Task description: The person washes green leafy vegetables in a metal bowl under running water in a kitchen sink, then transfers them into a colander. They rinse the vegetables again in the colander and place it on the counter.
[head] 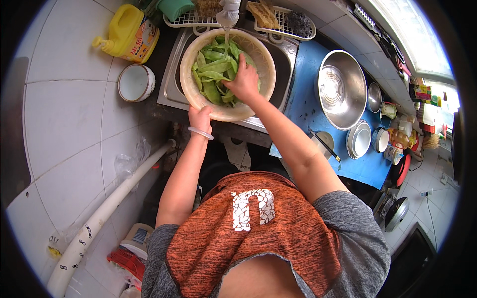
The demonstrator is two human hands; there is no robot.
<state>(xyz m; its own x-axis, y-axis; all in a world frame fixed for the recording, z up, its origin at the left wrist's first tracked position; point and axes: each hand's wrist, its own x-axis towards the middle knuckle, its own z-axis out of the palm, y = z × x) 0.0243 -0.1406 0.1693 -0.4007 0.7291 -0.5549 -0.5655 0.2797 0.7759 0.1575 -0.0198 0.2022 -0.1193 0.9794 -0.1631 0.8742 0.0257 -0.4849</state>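
Observation:
A cream plastic basin [266,74] sits over the stainless steel sink [172,87], filled with flat green bean pods [214,67]. Water runs from the faucet [227,15] onto the pods. My left hand [200,118], with a pale bangle at the wrist, grips the basin's near rim at the lower left. My right hand [244,80] reaches inside, thumb and fingers spread over the pods at the right; its fingertips touch them, and I cannot tell whether any pod is held.
Right of the sink, a large steel bowl [343,89], stacked bowls [359,139] and a dark stick-like utensil [324,144] rest on a blue-covered counter [303,89]. At left stand a yellow pump jug [130,35] and a white enamel-like bowl [136,82]. Draining racks [281,16] flank the faucet.

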